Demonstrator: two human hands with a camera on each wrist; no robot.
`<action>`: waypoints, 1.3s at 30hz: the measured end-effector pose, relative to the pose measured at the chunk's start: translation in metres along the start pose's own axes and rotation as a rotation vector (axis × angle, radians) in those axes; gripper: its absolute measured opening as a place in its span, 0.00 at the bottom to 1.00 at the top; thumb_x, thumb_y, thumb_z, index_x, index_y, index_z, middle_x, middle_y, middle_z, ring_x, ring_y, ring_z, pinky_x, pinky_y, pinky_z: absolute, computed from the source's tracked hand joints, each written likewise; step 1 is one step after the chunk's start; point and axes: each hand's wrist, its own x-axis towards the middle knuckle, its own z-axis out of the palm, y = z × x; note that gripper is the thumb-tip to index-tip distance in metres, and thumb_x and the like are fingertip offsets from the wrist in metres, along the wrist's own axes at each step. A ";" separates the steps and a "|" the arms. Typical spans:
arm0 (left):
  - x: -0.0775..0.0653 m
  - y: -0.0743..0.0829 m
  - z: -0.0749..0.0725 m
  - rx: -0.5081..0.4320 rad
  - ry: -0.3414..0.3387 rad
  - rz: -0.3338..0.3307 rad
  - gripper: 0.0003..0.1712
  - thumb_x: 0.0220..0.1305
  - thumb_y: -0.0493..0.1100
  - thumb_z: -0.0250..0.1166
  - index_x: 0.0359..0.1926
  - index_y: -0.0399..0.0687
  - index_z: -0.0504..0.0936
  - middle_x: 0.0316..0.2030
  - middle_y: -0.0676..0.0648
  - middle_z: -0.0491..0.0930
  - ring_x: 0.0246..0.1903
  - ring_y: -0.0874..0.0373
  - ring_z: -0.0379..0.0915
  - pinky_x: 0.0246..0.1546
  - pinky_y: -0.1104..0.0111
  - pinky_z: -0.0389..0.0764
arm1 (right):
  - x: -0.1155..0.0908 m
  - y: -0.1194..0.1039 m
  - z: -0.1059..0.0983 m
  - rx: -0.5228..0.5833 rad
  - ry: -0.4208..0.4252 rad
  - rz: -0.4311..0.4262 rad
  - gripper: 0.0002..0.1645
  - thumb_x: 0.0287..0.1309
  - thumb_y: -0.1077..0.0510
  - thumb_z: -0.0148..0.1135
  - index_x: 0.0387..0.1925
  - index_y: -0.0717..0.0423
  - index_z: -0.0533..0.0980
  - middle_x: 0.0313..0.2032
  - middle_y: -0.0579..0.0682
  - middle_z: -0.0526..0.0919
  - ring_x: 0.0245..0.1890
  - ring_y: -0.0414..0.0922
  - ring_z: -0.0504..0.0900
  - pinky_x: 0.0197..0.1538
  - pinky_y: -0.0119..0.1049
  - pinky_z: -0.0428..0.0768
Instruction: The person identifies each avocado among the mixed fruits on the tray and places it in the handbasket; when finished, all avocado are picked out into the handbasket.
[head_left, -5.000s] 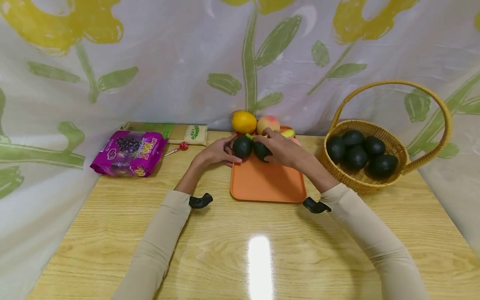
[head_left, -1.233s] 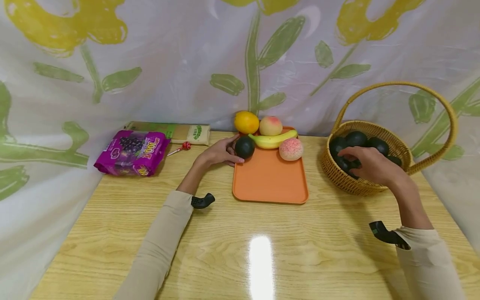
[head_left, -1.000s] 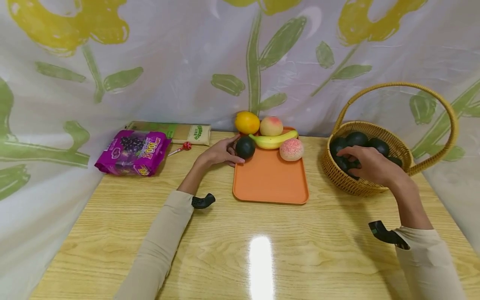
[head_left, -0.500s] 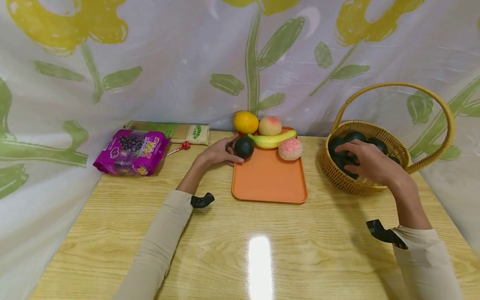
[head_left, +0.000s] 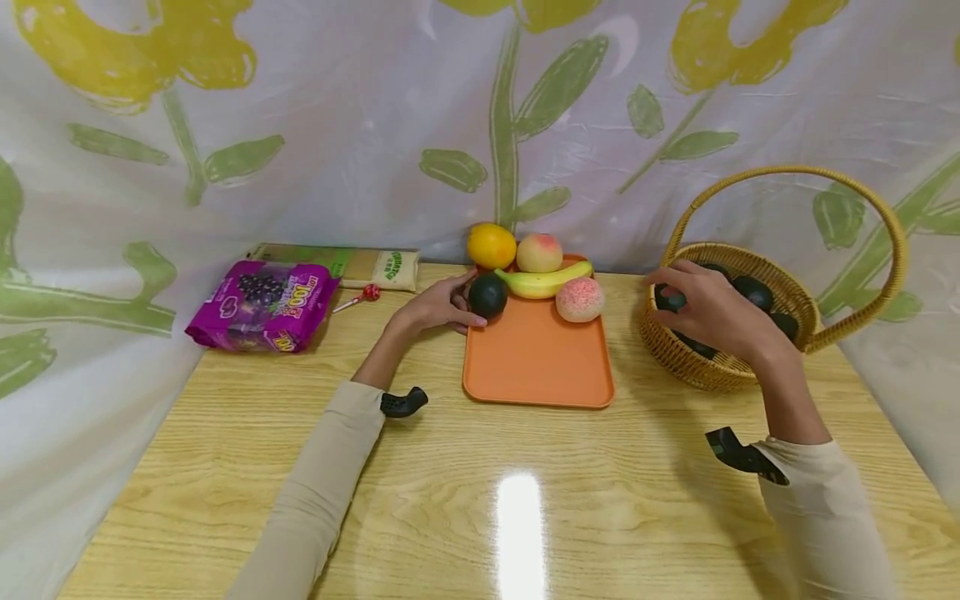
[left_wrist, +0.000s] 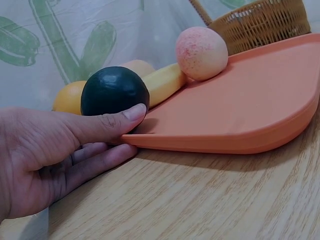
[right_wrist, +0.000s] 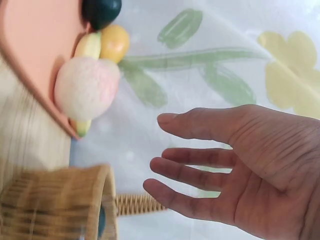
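A dark green avocado [left_wrist: 114,91] sits at the back left corner of the orange tray [head_left: 536,367]. My left hand [head_left: 438,304] cups its left side, thumb along the front and fingertips low by the tray rim. My right hand [head_left: 708,304] is over the left part of the wicker basket [head_left: 693,367], fingers spread and holding nothing in the right wrist view. Several avocados [head_left: 752,293] lie in the basket, partly hidden by that hand. On the tray are a yellow banana [head_left: 540,283] and a speckled pink peach [head_left: 580,300].
Behind the banana sit an orange-yellow fruit [head_left: 491,246] and another peach [head_left: 540,252], close to the patterned cloth [head_left: 360,167]. At left lie a purple candy bag [head_left: 262,306], a red lollipop [head_left: 370,292] and a flat tan package [head_left: 390,268]. The basket's tall handle [head_left: 795,169] arches over it.
Five seconds ago my right hand held a second avocado on the tray; it then went to the basket. Now it rises leftward from the basket, empty. My left hand has stayed by its avocado.
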 end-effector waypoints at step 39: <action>-0.001 0.001 0.000 0.014 0.005 0.009 0.61 0.64 0.42 0.76 0.85 0.57 0.44 0.31 0.46 0.78 0.29 0.57 0.80 0.37 0.67 0.91 | 0.152 -0.088 0.078 0.073 -0.180 -0.086 0.28 0.66 0.60 0.71 0.64 0.62 0.75 0.59 0.62 0.81 0.54 0.57 0.84 0.56 0.48 0.87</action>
